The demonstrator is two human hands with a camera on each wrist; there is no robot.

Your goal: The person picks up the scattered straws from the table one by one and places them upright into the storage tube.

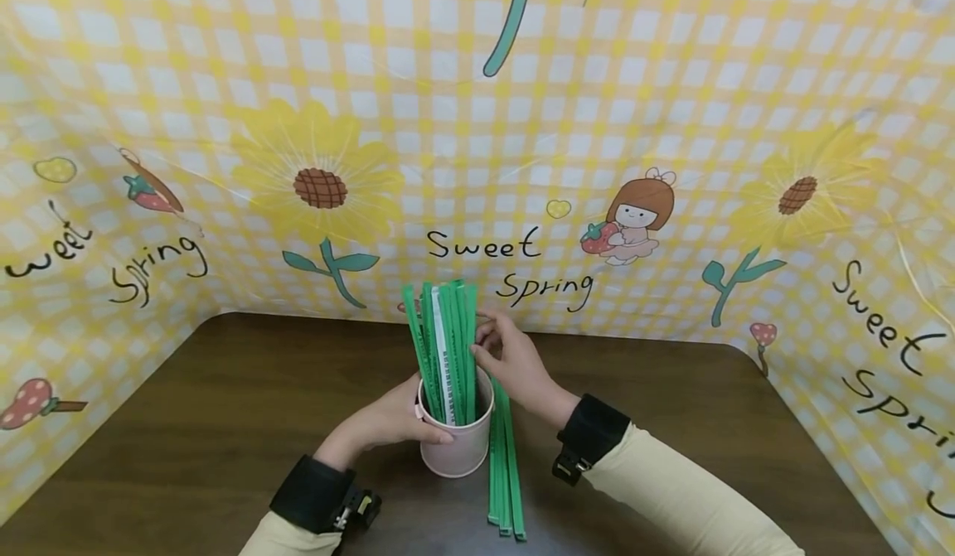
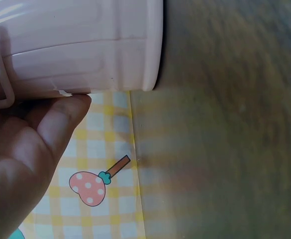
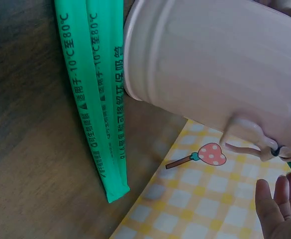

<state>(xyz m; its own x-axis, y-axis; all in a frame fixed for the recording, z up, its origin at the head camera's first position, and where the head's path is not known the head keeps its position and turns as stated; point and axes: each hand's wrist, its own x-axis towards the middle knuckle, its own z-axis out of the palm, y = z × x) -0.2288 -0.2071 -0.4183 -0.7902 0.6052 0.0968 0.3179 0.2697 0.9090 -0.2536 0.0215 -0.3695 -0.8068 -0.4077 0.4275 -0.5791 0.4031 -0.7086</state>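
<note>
Steadying the small pink metal bucket [image 1: 457, 440] in my left hand [image 1: 388, 423], my right hand [image 1: 515, 365] pinches upright green wrapped straws [image 1: 446, 349]; loose straws [image 1: 503, 465] lie at four o'clock, so I should seat them gently.

- bucket [image 1: 457, 444]: pale pink
- straws [image 1: 448, 349]: green wrappers, black print
- desk [image 1: 224, 407]: dark brown
- backdrop [image 1: 671, 84]: yellow-white gingham, sunflowers, mushrooms
- sleeves [image 1: 686, 490]: cream, black cuffs

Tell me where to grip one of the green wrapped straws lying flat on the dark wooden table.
Pinch a flat green wrapped straw at its near end, from above: those ends lie bare on the dark wooden table, while the far part runs beside the pink metal bucket.
</note>
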